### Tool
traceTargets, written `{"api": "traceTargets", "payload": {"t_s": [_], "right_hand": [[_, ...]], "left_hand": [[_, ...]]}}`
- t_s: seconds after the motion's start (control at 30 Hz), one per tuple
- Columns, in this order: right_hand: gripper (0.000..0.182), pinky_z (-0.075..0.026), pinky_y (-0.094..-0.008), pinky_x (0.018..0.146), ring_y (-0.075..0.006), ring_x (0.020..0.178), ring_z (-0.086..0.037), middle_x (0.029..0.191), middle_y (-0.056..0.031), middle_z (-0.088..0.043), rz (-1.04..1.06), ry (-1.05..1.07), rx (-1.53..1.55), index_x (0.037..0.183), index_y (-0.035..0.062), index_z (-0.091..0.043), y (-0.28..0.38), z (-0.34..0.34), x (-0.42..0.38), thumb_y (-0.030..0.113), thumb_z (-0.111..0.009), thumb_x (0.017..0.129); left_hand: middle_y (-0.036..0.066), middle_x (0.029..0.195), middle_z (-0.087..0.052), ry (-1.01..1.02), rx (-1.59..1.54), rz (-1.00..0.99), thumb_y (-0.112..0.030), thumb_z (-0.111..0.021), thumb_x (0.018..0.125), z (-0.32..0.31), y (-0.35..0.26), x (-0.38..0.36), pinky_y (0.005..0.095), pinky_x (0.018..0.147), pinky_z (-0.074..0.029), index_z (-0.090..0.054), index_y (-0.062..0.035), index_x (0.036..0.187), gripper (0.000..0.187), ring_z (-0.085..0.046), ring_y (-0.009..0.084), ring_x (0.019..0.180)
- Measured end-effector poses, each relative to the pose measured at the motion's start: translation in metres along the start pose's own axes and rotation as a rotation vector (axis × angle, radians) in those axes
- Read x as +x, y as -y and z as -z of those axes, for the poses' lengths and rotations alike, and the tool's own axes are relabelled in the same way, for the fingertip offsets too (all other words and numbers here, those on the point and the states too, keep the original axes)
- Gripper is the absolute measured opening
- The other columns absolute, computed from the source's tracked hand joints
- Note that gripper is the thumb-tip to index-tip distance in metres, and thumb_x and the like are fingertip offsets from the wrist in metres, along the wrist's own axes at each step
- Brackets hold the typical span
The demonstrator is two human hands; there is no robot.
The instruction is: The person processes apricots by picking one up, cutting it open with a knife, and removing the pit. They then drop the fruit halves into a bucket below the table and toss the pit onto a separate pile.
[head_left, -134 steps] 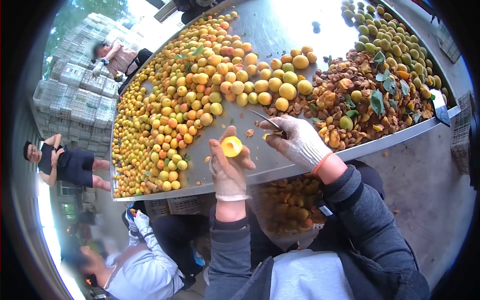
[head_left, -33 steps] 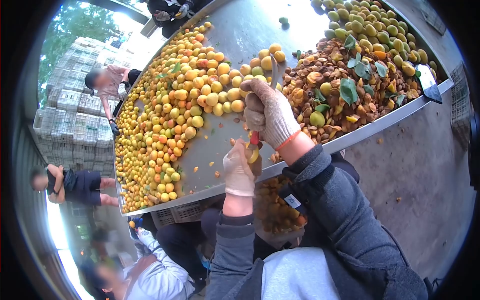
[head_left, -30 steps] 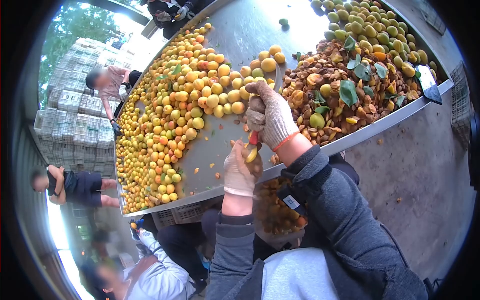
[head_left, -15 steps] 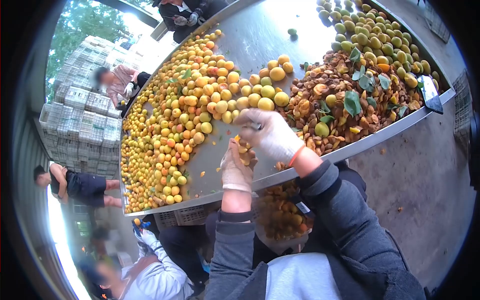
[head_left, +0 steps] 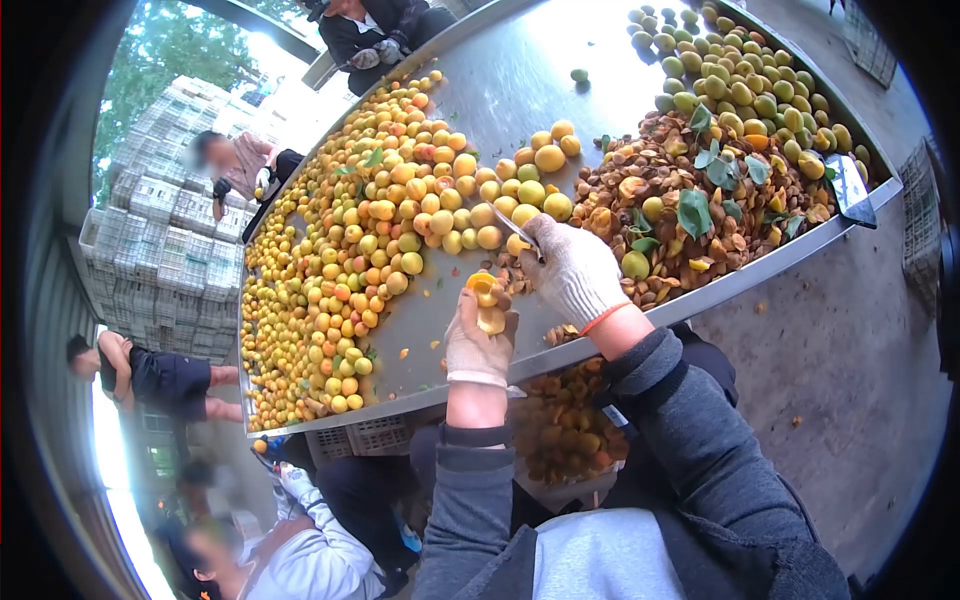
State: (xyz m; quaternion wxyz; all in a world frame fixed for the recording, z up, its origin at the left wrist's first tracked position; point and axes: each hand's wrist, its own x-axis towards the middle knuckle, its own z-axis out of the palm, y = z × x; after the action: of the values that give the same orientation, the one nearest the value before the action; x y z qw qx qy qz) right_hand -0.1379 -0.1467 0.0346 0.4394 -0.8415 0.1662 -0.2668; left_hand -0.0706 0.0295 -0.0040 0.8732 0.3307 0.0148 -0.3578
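Observation:
My left hand (head_left: 478, 345), in a pale glove, is closed around halved apricots (head_left: 488, 290) with their hollow orange insides facing up. To its right, my gloved right hand (head_left: 575, 268) grips a small knife (head_left: 508, 222). The blade points up and left, close to several whole apricots at the edge of the heap. Whole yellow-orange apricots (head_left: 380, 220) spread over the left of the metal table (head_left: 440, 330). Right of my right hand lies a pile of brown pits (head_left: 660, 170) mixed with green leaves and a few fruits.
Greener fruits (head_left: 760, 90) fill the table's far right corner. A phone-like flat object (head_left: 852, 190) stands at the right rim. Below the table edge is a container of cut apricots (head_left: 565, 430). Co-workers sit along the left side; stacked crates (head_left: 160, 230) stand behind them.
My right hand has moved slightly right and away from my left, so the knife blade and the open apricot halves now show. At lower left, a co-worker's hands have shifted slightly.

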Motion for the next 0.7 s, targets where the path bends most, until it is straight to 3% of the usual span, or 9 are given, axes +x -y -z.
{"api": "traceTargets", "payload": {"t_s": [0.03,0.1,0.2,0.3,0.47,0.57,0.63,0.67,0.7], "right_hand": [[0.021,-0.051,-0.0392,0.064,-0.0324,0.073,-0.066,0.077,-0.0160,-0.066,0.001,-0.005,0.001,0.095,0.0041,-0.062,0.001,0.001,-0.001,0.020,-0.065,0.082],[0.026,-0.051,-0.0355,0.067,-0.0277,0.073,-0.067,0.080,-0.0163,-0.067,-0.155,0.186,0.415,0.096,0.0024,-0.064,0.005,0.003,-0.005,0.024,-0.067,0.082],[0.036,-0.051,-0.0354,0.069,-0.0279,0.075,-0.067,0.080,-0.0170,-0.067,-0.182,0.258,0.315,0.097,0.0009,-0.064,0.009,-0.004,-0.010,0.032,-0.069,0.080],[0.036,-0.051,-0.0364,0.068,-0.0284,0.073,-0.066,0.078,-0.0169,-0.067,-0.175,0.284,0.296,0.098,0.0013,-0.064,0.006,-0.005,-0.008,0.032,-0.069,0.080],[0.030,-0.051,-0.0372,0.067,-0.0279,0.073,-0.066,0.076,-0.0181,-0.065,-0.094,0.305,0.179,0.096,0.0013,-0.064,0.017,0.003,-0.007,0.027,-0.067,0.080],[0.021,-0.049,-0.0333,0.058,-0.0219,0.062,-0.064,0.070,-0.0127,-0.064,-0.082,0.274,0.363,0.091,0.0018,-0.065,0.010,0.000,-0.007,0.019,-0.065,0.079],[0.012,-0.045,-0.0263,0.049,-0.0132,0.052,-0.056,0.065,-0.0047,-0.061,-0.410,0.398,0.812,0.086,0.0031,-0.066,0.010,0.001,-0.004,0.013,-0.064,0.079],[0.008,-0.040,-0.0214,0.044,-0.0068,0.048,-0.049,0.065,0.0002,-0.058,-0.419,0.391,0.846,0.084,0.0044,-0.066,0.013,0.002,-0.004,0.010,-0.063,0.079],[0.008,-0.040,-0.0214,0.044,-0.0068,0.048,-0.049,0.065,0.0002,-0.058,-0.407,0.396,0.849,0.084,0.0044,-0.066,0.016,0.005,-0.002,0.010,-0.063,0.079]], "left_hand": [[0.010,0.102,-0.064,0.004,0.003,0.000,-0.015,-0.052,0.093,-0.004,0.002,-0.001,0.0340,0.077,-0.052,-0.051,-0.0011,0.120,0.030,-0.063,0.0264,0.089],[0.009,0.108,-0.060,-0.254,0.682,-0.282,-0.025,-0.040,0.101,-0.013,0.010,-0.004,0.0330,0.083,-0.050,-0.051,0.0007,0.120,0.034,-0.061,0.0234,0.095],[0.011,0.123,-0.056,-0.275,0.338,-0.282,-0.031,-0.052,0.098,-0.023,0.018,0.004,0.0386,0.088,-0.050,-0.053,-0.0043,0.127,0.040,-0.056,0.0222,0.110],[0.010,0.118,-0.059,-0.284,0.550,-0.386,-0.029,-0.054,0.097,-0.059,0.028,-0.012,0.0375,0.089,-0.050,-0.054,-0.0019,0.127,0.041,-0.059,0.0214,0.104],[0.007,0.110,-0.063,-0.279,0.583,-0.340,-0.031,-0.060,0.093,-0.041,0.021,-0.007,0.0353,0.083,-0.052,-0.057,-0.0014,0.122,0.041,-0.062,0.0195,0.096],[0.006,0.108,-0.064,-0.286,0.526,-0.302,-0.036,-0.063,0.091,-0.048,0.021,-0.014,0.0316,0.075,-0.053,-0.058,-0.0033,0.121,0.045,-0.062,0.0175,0.091],[0.006,0.108,-0.064,-0.348,0.479,-0.275,-0.039,-0.064,0.090,-0.050,0.023,-0.016,0.0294,0.070,-0.053,-0.057,-0.0049,0.122,0.048,-0.062,0.0166,0.089],[0.005,0.107,-0.064,-0.338,0.399,-0.261,-0.041,-0.063,0.090,-0.048,0.024,-0.015,0.0278,0.068,-0.052,-0.057,-0.0070,0.122,0.048,-0.063,0.0163,0.086],[0.004,0.106,-0.064,-0.328,0.320,-0.251,-0.043,-0.063,0.089,-0.048,0.022,-0.015,0.0263,0.066,-0.052,-0.057,-0.0092,0.122,0.048,-0.063,0.0160,0.084]]}}
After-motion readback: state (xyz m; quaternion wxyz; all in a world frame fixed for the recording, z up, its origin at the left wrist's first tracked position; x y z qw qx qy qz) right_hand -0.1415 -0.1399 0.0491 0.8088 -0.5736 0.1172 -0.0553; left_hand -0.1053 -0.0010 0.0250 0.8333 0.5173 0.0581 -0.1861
